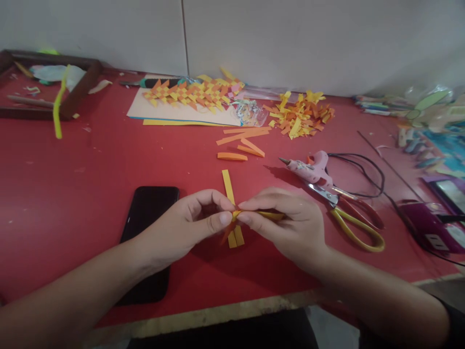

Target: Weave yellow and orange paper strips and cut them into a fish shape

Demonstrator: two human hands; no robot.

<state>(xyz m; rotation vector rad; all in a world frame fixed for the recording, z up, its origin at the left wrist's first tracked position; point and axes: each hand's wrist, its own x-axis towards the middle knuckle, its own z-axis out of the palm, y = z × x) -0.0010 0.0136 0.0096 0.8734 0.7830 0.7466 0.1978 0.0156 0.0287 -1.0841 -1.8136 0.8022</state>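
Note:
My left hand (189, 223) and my right hand (286, 223) meet over the red table (90, 194), both pinching a small bundle of yellow and orange paper strips (234, 228). Fingertips of the two hands nearly touch at the strips' crossing. One yellow strip sticks up beyond my fingers, and short ends poke out below them. A yellow strip also runs under my right fingers.
A black phone (150, 213) lies under my left wrist. A pink glue gun (312, 169) with its black cord and yellow-handled scissors (358, 225) lie right. Loose orange strips (241, 140), a woven paper mat (192, 92), a scrap pile (301, 116) and a wooden frame (78, 89) sit behind.

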